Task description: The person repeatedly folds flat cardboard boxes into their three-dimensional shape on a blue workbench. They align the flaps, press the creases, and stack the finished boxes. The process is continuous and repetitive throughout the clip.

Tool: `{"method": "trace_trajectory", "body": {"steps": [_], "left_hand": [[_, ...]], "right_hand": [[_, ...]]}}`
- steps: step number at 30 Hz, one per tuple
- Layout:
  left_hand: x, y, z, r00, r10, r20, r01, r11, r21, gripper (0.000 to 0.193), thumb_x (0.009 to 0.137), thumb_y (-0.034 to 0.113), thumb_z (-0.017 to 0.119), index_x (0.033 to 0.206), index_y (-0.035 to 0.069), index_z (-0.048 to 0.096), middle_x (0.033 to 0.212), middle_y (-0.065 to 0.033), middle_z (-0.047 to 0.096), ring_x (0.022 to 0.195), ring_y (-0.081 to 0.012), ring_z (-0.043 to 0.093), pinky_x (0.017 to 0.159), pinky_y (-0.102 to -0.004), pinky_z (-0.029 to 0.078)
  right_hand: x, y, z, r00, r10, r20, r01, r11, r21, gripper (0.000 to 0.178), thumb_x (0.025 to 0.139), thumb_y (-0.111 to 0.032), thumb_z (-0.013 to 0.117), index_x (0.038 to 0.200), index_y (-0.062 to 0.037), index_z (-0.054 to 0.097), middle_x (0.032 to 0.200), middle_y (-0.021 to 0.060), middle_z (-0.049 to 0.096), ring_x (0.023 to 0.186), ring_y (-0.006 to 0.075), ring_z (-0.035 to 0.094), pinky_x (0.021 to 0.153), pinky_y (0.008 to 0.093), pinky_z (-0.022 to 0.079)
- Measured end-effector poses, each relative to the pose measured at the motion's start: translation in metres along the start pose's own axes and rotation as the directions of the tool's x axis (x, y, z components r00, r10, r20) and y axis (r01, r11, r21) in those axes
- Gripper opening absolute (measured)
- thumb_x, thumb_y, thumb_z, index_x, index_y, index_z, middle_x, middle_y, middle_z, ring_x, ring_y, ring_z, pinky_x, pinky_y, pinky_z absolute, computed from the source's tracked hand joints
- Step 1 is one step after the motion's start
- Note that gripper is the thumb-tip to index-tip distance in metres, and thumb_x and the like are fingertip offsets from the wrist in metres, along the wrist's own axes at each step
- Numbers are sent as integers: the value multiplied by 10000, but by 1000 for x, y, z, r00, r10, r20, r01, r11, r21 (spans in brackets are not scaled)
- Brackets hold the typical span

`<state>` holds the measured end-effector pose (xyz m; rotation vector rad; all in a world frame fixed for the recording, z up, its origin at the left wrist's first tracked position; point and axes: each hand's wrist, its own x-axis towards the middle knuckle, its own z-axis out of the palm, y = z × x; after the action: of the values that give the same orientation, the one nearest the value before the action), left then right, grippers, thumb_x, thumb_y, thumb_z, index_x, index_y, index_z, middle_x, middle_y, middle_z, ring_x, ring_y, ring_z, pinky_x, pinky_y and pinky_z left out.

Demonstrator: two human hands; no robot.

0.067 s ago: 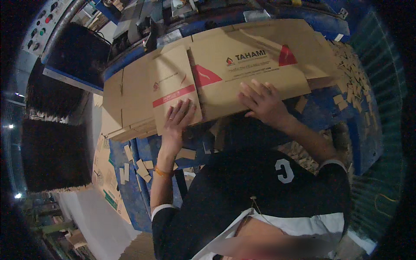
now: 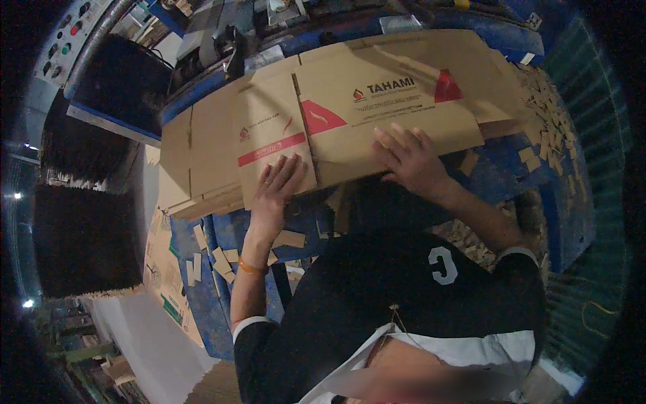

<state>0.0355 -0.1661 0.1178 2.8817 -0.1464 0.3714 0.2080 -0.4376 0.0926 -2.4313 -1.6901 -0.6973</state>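
A flat printed cardboard box blank [image 2: 397,111] lies on top of a stack of brown cardboard [image 2: 178,151]. A slot divides its wide panel from a narrower panel [image 2: 269,128] on the left, which carries a red band; red patches and dark print mark the wide one. My left hand [image 2: 277,185] rests on the near end of the narrow panel, fingers stretched out. On the near part of the wide panel lies my right hand [image 2: 407,160], its fingers spread. Neither hand is closed round anything. The undersides of both palms are hidden.
Under the stack is a blue machine table [image 2: 498,165]. Small cardboard offcuts lie on it at the right [image 2: 548,145] and near left [image 2: 222,262]. Machine parts [image 2: 269,57] run along the far side. A control panel with buttons [image 2: 67,40] stands far left.
The printed box blank has slid very slightly to the right. Both hands stay on it in nearly the same places.
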Motion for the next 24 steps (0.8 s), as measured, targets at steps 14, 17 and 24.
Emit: {"method": "trace_trajectory", "body": {"steps": [14,17,24], "left_hand": [[63,-37,-5,950,7,-311,-56,987,-149,565,792,-33,467,1342,97,476,1377,-158,451,1284,-336,419,1070,-430,325],[105,-67,2,892,-8,-451,-75,983,-167,552,811,-41,430,1343,97,472,1368,-159,459,1277,-338,423,1068,-408,324],[190,-130,17,906,-119,-406,186,974,128,521,876,44,415,1393,90,374,1406,-170,401,1325,-337,345,1073,-480,281]], "right_hand": [[48,77,27,986,-129,-104,122,990,-68,465,810,-159,537,1272,-127,504,1352,55,481,1243,281,456,934,451,417],[85,102,45,996,-84,-7,84,991,104,511,837,-176,550,1333,-117,446,1385,53,450,1253,301,440,979,481,386],[172,145,101,937,81,340,-190,934,303,657,922,-474,448,1468,-205,201,1521,68,223,1390,309,228,1101,513,243]]}}
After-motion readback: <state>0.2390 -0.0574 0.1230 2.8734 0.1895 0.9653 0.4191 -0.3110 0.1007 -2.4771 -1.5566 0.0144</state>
